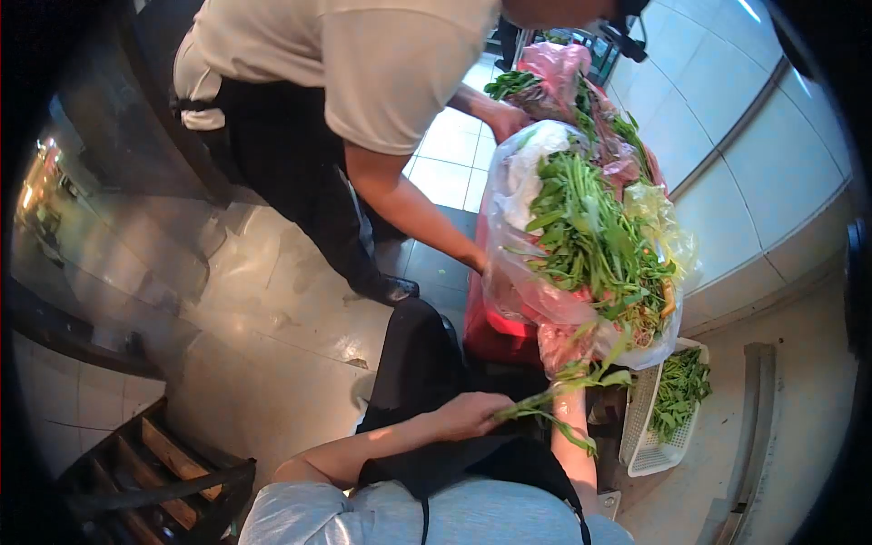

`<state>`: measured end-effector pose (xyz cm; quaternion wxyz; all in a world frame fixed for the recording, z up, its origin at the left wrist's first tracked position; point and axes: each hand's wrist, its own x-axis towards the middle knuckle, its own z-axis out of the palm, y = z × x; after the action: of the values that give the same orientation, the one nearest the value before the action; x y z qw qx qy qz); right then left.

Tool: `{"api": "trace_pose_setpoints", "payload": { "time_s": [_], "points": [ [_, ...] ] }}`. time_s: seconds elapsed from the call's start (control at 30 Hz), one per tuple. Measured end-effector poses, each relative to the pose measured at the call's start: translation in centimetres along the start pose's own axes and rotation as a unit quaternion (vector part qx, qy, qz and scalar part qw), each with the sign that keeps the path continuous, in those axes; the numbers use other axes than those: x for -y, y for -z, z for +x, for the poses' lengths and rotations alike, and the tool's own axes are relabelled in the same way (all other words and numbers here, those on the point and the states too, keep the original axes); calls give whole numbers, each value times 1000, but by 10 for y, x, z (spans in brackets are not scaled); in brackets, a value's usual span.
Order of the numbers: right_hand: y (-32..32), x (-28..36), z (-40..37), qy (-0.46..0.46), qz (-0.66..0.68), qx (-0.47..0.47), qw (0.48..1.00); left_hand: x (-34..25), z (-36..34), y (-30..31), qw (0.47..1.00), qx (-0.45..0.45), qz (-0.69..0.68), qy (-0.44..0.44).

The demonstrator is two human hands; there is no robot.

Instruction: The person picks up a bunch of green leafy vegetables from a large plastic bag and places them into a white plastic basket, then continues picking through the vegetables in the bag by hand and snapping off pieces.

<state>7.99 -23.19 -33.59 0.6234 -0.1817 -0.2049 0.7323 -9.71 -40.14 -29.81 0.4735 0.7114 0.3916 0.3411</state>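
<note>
My left hand (474,414) is closed round the stems of a small bunch of leafy greens (545,397), whose leaves point right across my other forearm. My right arm reaches forward to the near edge of a clear plastic bag (509,263); my right hand (556,343) is seen through or against the plastic, its fingers hidden. A big heap of long green stems and leaves (590,227) lies on the bag, with thin roots at its near right side. Under the bag is a red container (495,336).
A co-worker (400,82) leans in from upper left, hands at the bag. A white basket (643,409) with greens stands at lower right. More bagged greens (554,73) lie beyond the heap. Tiled wall (699,118) on the right, wooden slatted rack (168,454) at lower left.
</note>
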Motion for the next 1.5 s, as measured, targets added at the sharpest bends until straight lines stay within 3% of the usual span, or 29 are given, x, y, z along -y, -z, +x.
{"api": "trace_pose_setpoints", "payload": {
  "time_s": [0.07, 0.13, 0.17, 0.27, 0.3, 0.33, 0.37, 0.4, 0.5, 0.6, 0.67, 0.73, 0.8, 0.9, 1.0, 1.03, 1.13, 1.2, 1.27, 1.3, 1.4, 1.43, 1.5],
  "points": [
    [-14, 4, -5, 4, -30, -45, 999, 36, -15, -4, 990, -139, 16, 8],
    [-27, 15, -10, -62, 14, -89, 994, 76, -3, -7, 961, -275, -19, -33],
    [-20, 17, -1, -70, 80, -32, 994, 89, 12, -5, 940, -335, -31, -57],
    [-27, 14, -4, -42, -21, -54, 997, 88, 64, 17, 925, -347, -112, -106],
    [-50, 11, -9, -46, 9, -98, 994, 87, 83, 16, 924, -324, -168, -110],
    [-57, 11, -8, -55, -16, -69, 996, 74, 97, 23, 921, -301, -221, -115],
    [-60, 13, -8, -66, -41, -42, 996, 57, 109, 20, 904, -333, -200, -178],
    [-61, 13, -9, -78, -66, -14, 995, 49, 113, 12, 906, -342, -215, -129],
    [-29, 10, 3, -7, -195, -31, 980, 37, 113, 4, 896, -377, -171, -161],
    [-29, 24, -4, -64, -103, 0, 993, 35, 117, 1, 908, -370, -149, -130],
    [-47, 18, -2, -60, -82, -53, 993, 27, 112, 6, 910, -349, -139, -172],
    [-26, 27, 5, -120, -4, -13, 993, 15, 108, 9, 917, -297, -143, -226],
    [-10, 35, 5, -137, 12, -20, 990, 8, 108, 13, 924, -282, -149, -213],
    [-31, 26, 2, -112, -40, -61, 991, 10, 108, 11, 934, -283, -97, -194],
    [-31, 23, 2, -105, -43, -160, 980, 5, 108, 14, 937, -290, -101, -167],
    [-2, 31, 3, -179, 71, -65, 979, 4, 108, 11, 938, -292, -111, -151],
    [15, 36, 1, -214, 25, -84, 973, 20, 113, -7, 948, -278, -88, -124],
    [10, 63, 2, -276, -106, -53, 954, 20, 120, -13, 943, -309, -109, -63],
    [-16, 97, -14, -331, -241, -32, 912, 26, 112, -12, 949, -303, -85, -26],
    [-61, 101, -21, -330, -311, -73, 889, 34, 107, -14, 949, -307, -71, -17],
    [-69, 121, -26, -382, -456, -17, 804, 52, 103, -14, 948, -317, -12, -24],
    [-70, 127, -29, -415, -441, -10, 796, 47, 100, -9, 948, -317, 4, -31],
    [-82, 140, -34, -397, -458, 37, 794, 33, 90, -1, 949, -313, 13, -40]
  ]
}}
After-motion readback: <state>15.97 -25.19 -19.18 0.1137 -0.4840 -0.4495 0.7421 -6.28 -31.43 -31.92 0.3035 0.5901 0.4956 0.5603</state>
